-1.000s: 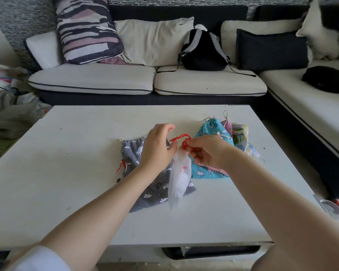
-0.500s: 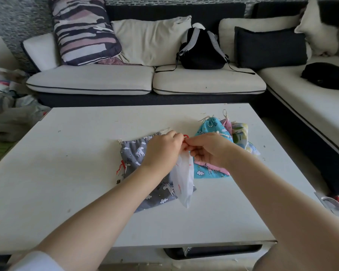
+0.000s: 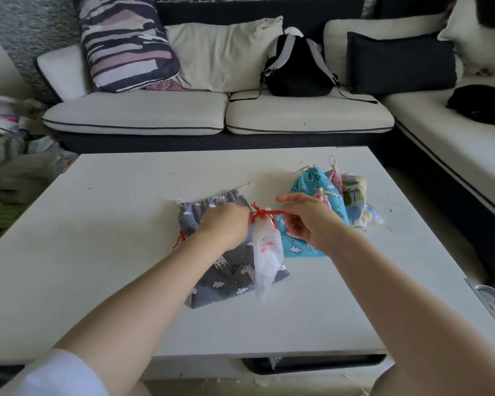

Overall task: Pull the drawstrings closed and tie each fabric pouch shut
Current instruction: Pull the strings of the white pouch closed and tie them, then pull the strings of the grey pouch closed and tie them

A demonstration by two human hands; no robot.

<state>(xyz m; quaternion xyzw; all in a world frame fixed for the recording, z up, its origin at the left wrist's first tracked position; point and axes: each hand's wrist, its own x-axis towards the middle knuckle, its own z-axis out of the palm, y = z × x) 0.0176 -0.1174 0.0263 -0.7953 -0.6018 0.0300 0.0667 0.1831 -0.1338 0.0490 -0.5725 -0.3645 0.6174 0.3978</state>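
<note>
- Drawn apart since half a second ago: left hand point(image 3: 226, 227) and right hand point(image 3: 307, 221), red drawstring point(image 3: 267, 214) now stretched between
- Fingers of both pinched on drawstring ends
- Sheer white pouch point(image 3: 266, 252), pink print, neck gathered, hanging above worktop point(image 3: 112, 252)
- Grey pouch point(image 3: 229, 270) flat beneath; blue pouch point(image 3: 315, 184) tied, just right

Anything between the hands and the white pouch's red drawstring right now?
Nothing visible. Both hands are already at it: the left hand is at the gathered neck of the white pouch, and the right hand pinches the red drawstring, stretched between them. The grey pouch lies underneath, not in the way.
</note>
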